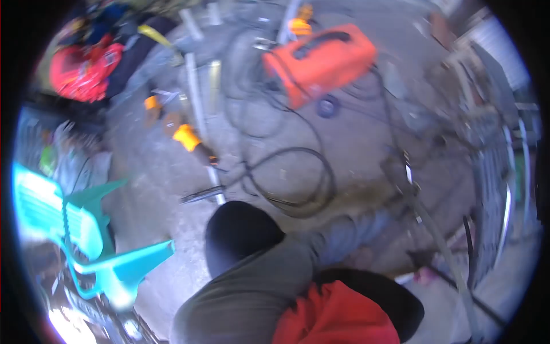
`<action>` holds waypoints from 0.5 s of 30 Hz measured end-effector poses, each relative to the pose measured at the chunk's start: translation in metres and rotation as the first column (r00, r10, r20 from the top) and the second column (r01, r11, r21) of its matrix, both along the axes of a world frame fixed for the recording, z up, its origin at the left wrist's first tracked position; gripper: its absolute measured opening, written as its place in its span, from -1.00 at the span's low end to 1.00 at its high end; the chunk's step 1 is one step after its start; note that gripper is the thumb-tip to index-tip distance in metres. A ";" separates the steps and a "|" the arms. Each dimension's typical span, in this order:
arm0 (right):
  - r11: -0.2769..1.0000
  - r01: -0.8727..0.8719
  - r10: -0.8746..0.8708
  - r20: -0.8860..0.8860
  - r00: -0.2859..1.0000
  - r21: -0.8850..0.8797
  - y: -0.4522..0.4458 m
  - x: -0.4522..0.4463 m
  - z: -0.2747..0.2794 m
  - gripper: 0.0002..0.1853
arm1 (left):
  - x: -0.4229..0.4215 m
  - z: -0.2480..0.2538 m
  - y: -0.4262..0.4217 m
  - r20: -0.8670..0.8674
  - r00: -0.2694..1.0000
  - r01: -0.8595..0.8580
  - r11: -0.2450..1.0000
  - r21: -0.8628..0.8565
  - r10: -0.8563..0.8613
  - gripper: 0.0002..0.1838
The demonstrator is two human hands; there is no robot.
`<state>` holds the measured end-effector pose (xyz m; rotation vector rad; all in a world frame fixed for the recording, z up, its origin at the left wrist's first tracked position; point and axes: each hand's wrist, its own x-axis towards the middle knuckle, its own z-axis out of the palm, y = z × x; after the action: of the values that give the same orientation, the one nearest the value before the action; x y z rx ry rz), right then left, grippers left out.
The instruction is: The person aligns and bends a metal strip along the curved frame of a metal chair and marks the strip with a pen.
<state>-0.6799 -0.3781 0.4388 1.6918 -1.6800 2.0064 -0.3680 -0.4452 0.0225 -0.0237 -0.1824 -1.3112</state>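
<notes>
Orange tool [187, 137] ahead of grey trouser leg [246, 289], long axis slanting toward it; hands unseen, cannot tell grip or which nearer.

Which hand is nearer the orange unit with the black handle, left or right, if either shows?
Cannot say: neither the left hand nor the right hand can be made out in this blurred view. The orange unit is ahead, beyond the grey trouser leg.
</notes>
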 end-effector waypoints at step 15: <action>0.786 -0.563 0.615 0.400 0.679 -0.254 0.018 0.085 0.029 -0.51 | 0.052 0.078 0.018 -0.056 0.996 0.089 0.733 0.675 -0.069 -0.57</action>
<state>-0.5953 -0.3601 0.4675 2.0194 -1.1183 2.9415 -0.3160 -0.4272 0.1004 0.5861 0.3394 -1.3975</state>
